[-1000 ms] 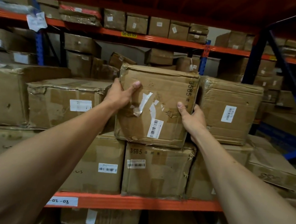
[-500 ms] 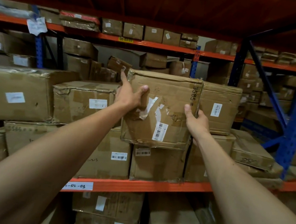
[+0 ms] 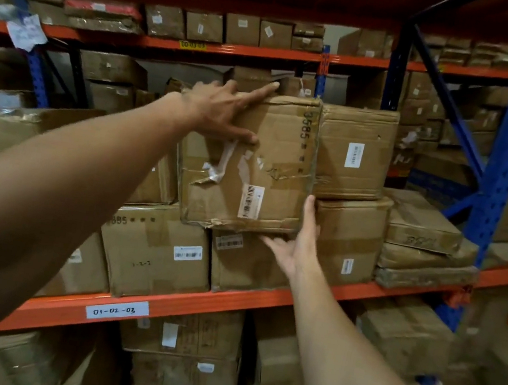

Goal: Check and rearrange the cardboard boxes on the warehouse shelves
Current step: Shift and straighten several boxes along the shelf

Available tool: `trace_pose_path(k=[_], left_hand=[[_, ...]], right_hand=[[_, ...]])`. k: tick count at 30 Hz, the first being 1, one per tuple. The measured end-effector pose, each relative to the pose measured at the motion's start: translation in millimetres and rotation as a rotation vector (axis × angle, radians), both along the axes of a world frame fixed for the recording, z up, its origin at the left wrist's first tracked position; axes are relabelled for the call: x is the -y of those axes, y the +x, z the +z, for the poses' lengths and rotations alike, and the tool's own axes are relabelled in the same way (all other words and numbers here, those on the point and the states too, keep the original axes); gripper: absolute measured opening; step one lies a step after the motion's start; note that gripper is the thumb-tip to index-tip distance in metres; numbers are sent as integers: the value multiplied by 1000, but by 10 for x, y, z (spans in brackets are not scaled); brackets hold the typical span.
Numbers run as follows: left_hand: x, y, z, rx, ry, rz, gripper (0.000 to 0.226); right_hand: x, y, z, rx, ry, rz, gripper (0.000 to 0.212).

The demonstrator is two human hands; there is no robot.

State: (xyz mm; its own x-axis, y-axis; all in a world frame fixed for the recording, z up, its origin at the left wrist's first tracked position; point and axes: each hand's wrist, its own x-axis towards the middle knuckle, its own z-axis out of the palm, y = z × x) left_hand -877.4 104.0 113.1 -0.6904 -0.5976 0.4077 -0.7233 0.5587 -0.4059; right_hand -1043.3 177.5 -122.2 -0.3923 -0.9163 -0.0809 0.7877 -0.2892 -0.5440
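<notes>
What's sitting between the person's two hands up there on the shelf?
In the head view, the worn cardboard box marked 3585: the left hand lies flat on its upper left, the right hand at its lower right corner.

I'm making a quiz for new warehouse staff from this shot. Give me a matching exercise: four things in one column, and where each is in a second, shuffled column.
Things:
1. left hand
2. right hand
3. barcode label
4. shelf tag 01-02-03

Places:
A. on the orange beam
B. at the bottom right corner of the 3585 box
C. spread on that box's upper left
D. low on that box's front

Pairs: 1-C, 2-B, 3-D, 4-A
</notes>
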Motion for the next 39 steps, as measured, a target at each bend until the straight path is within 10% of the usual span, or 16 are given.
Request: trace_pose_path(k=[12, 29, 39], left_hand=[[83, 150, 91, -138, 123, -23, 112], [72, 648, -568, -1087, 400, -247, 96], [-128, 729, -973, -1105, 548, -153, 95]], right_hand=[[319, 166, 142, -5, -2, -181, 91], [-30, -462, 1645, -939, -14, -428, 67], [-176, -376, 1795, -1299, 42, -339, 69]])
